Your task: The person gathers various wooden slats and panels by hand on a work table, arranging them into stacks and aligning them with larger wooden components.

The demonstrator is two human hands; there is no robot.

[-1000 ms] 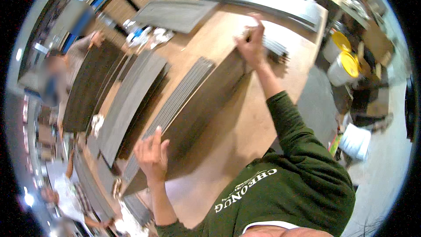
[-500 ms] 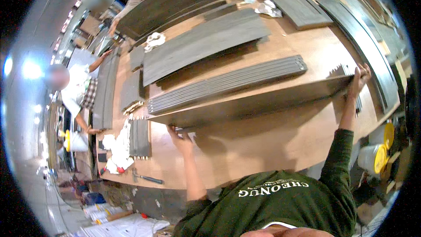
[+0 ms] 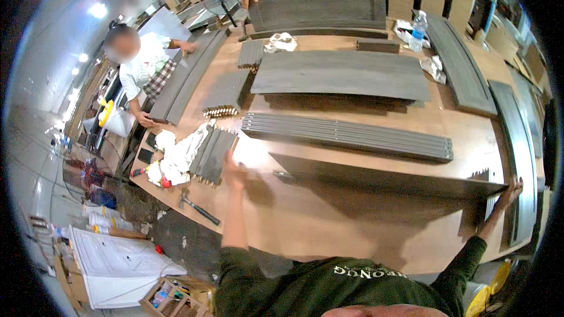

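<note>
A long dark grey board (image 3: 376,177) stands tilted on its edge across the near part of the table. At its right end my right hand (image 3: 514,188) grips it. My left hand (image 3: 235,171), smeared by motion, is off the board and beside a small stack of short grey slats (image 3: 216,154) with light pegs at the ends; whether it touches them is unclear. Just beyond the board lies a bundle of long grooved grey strips (image 3: 346,135). A small thin dark piece (image 3: 282,174) lies by the board's left end.
Farther back are a stack of wide grey panels (image 3: 341,76) and pegged slats (image 3: 226,93). White cloths (image 3: 176,158) and a hammer (image 3: 200,208) lie at left. A water bottle (image 3: 418,32) stands behind. Co-workers hold a framed panel (image 3: 317,6) and a long board (image 3: 191,76).
My left hand has let go of the board's left end and moved left toward the short slats. My right hand still holds the right end. The view has turned.
</note>
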